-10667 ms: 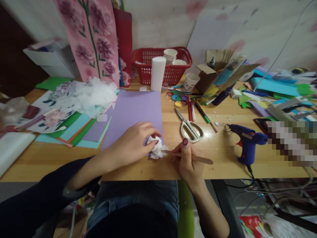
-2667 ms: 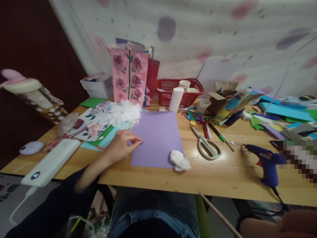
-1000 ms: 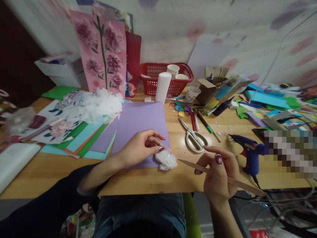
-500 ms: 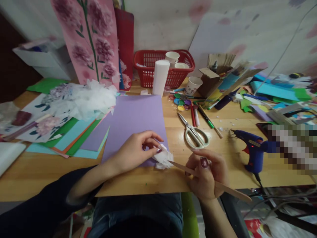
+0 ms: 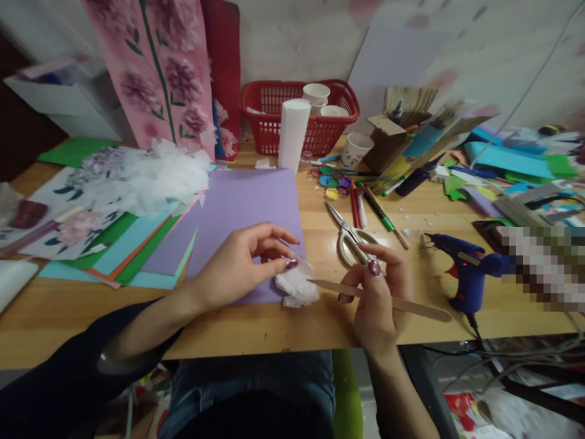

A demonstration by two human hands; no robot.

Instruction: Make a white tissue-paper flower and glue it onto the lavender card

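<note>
My left hand (image 5: 247,259) reaches over the purple sheet of paper (image 5: 251,201), its thumb and fingers closed on the upper edge of a crumpled white tissue paper piece (image 5: 299,289). That tissue lies at the sheet's lower right corner, partly on the bare wood. My right hand (image 5: 384,292) grips a flat wooden stick (image 5: 425,309) between thumb and fingers. The stick's pointed end is aimed left, at or very close to the tissue's right side; whether it touches I cannot tell. Scissors (image 5: 351,235) lie just behind my right hand, their handles partly hidden by it.
A blue hot glue gun (image 5: 470,268) with a lit red light stands on the right. Paints (image 5: 336,182), pens and a paper cup (image 5: 356,150) sit behind the scissors. Leftward are coloured sheets (image 5: 132,250) and a heap of white tissue (image 5: 169,177). A red basket (image 5: 260,125) is at the back.
My right hand with the stick has moved slightly up, now overlapping the scissors' handles, and the stick lies flatter. The left hand keeps its hold on the tissue. The view has shifted a little.
</note>
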